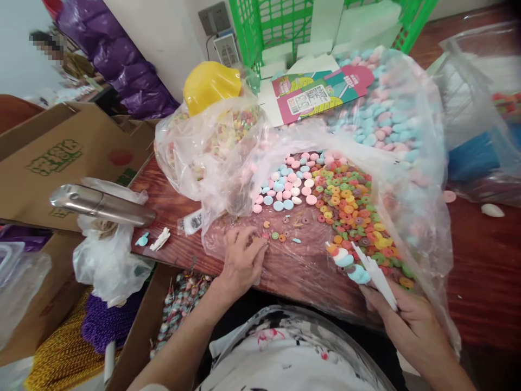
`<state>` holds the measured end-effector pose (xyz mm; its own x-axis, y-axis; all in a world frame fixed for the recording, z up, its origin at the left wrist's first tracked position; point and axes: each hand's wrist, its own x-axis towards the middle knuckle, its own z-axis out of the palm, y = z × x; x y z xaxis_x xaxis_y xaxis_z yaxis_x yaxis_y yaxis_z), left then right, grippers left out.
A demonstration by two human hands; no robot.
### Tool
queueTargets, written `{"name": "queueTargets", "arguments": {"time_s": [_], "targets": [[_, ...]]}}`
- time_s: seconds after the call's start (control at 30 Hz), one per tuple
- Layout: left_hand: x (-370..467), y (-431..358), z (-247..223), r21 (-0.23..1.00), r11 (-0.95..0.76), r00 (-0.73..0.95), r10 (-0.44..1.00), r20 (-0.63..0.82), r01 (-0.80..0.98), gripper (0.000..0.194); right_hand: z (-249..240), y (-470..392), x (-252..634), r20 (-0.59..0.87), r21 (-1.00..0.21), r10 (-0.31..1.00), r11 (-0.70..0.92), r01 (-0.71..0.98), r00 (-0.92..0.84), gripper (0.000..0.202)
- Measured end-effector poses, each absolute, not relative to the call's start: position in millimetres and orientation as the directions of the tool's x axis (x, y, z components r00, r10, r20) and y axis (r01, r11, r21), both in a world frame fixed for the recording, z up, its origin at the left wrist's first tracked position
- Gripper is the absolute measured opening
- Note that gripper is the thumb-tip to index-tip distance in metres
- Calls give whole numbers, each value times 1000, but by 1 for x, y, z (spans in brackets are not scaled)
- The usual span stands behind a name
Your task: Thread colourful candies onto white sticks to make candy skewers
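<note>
My left hand (242,258) rests on the plastic sheet over the wooden table. Its fingers are curled and pressed together beside a few loose ring candies (282,238); what is between the fingertips is hidden. In my right hand (411,320), closed at the lower right, are a short row of strung candies (345,263), orange, white and blue, and a flat white strip (378,277). Just beyond it spreads a pile of coloured ring candies (354,206). Pink, blue and white round candies (287,184) lie left of that pile.
Behind stand a bag of pink and blue candies (419,119), a printed card box (342,89), a green basket (264,27) and a yellow bowl (209,87) on a clear bag (179,155). At left are a steel flask (101,203) and a box of candy skewers (179,304).
</note>
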<state>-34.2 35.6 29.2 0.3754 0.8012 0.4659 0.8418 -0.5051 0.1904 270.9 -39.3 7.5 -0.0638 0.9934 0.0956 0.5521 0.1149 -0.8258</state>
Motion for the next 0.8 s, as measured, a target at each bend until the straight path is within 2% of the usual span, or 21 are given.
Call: {"name": "queueTargets", "arguments": {"time_s": [0.1,0.2,0.27,0.4,0.63,0.73,0.8], "targets": [[-25,46,35,209,-559,430,785,446,803,17,4,-39,273,111,-820,990,142,555,-91,24],[0,59,35,245,-623,533,771,347,742,26,4,-39,272,110,-808,991,133,574,-75,27],[12,67,32,274,-618,544,783,302,737,33,5,-39,270,111,-804,992,128,581,-65,28],[7,68,22,320,-627,544,777,316,710,14,9,-37,266,144,-796,987,159,584,-73,22],[-42,50,32,307,-599,444,777,446,740,15,8,-38,268,120,-826,990,144,546,-79,20],[-37,54,41,301,-579,428,789,441,758,10,6,-38,269,97,-835,992,128,535,-87,21],[-24,57,44,284,-616,498,774,391,735,12,5,-39,269,96,-834,992,124,537,-79,24]]}}
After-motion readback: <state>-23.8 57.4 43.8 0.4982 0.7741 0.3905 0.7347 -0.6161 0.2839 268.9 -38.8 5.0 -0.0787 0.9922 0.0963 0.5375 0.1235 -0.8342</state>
